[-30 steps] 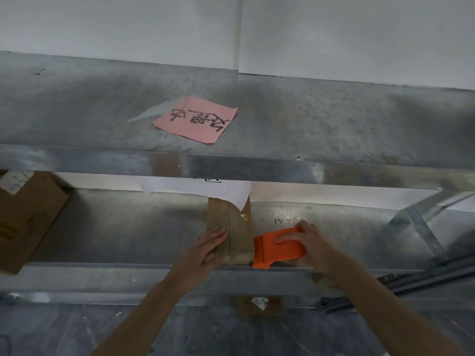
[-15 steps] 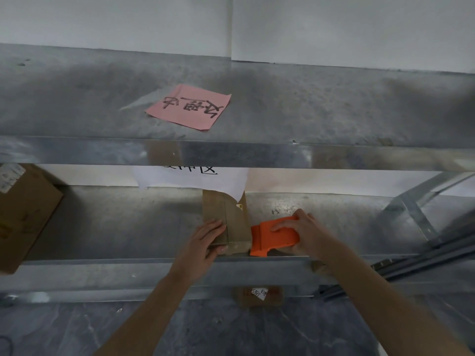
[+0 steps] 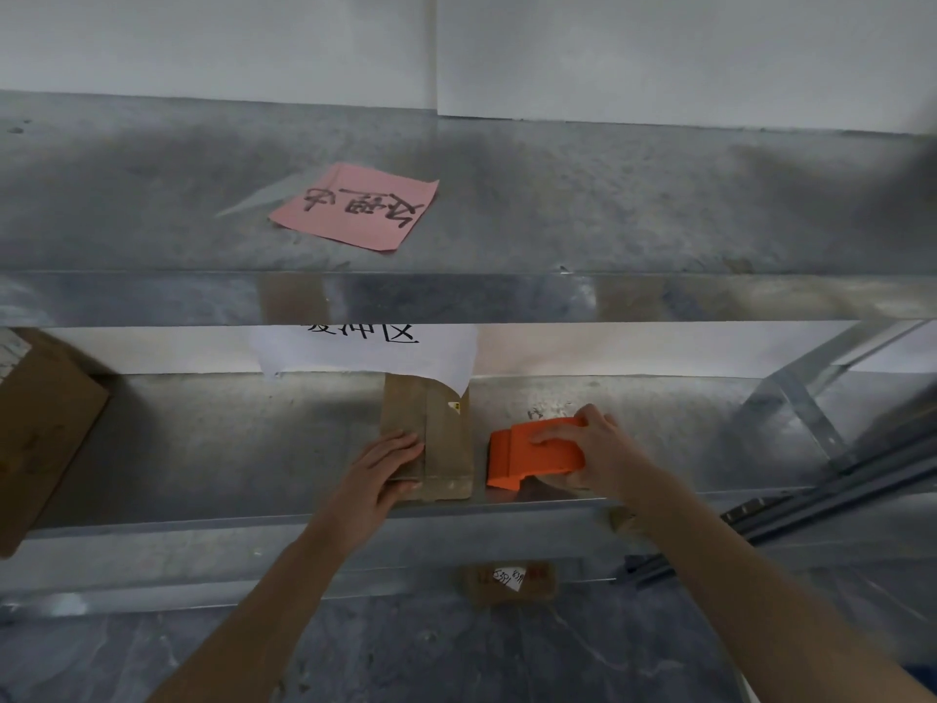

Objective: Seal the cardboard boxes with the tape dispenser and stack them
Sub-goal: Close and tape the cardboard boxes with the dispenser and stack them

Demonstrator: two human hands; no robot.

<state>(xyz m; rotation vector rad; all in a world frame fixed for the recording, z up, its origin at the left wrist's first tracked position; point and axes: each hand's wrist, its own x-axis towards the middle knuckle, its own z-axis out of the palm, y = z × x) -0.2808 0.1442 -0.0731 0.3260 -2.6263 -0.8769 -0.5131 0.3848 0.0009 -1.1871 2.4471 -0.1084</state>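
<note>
Orange tape dispenser (image 3: 527, 461) partly covered by right hand (image 3: 601, 456).

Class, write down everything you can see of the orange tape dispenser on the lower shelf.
The tape dispenser is bright orange and looks like moulded plastic: a blocky body stepping down to a flat lip at its left end. It appears to rest on the lower metal shelf, near the front edge, just right of the narrow cardboard box, with a small gap between them. The right hand grips it from the right, fingers laid over its top. Its tape roll is hidden.
</note>
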